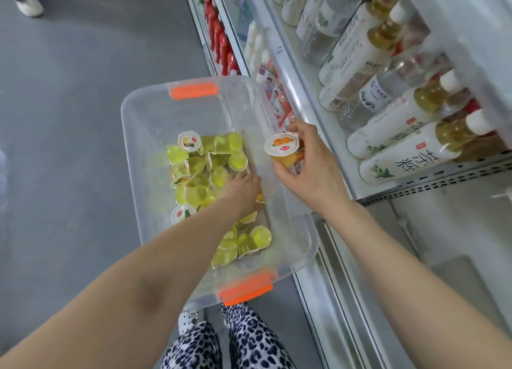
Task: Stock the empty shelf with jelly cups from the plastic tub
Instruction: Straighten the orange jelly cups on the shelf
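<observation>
Over the 3 o'clock rim of the plastic tub [138, 152], my R hand [310, 161] pinches one orange jelly cup [282, 150], fingers curled round it. The shelf edge [297, 91] is at 1 o'clock. My L hand [243, 187] is down among the yellow-green cups [194, 194]; can't tell if it grips. Plenty left, so approx. mid-job.

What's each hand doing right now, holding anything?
Left hand: down among the yellow jelly cups in the plastic tub; grip cannot be told.
Right hand: holds an orange jelly cup.
</observation>
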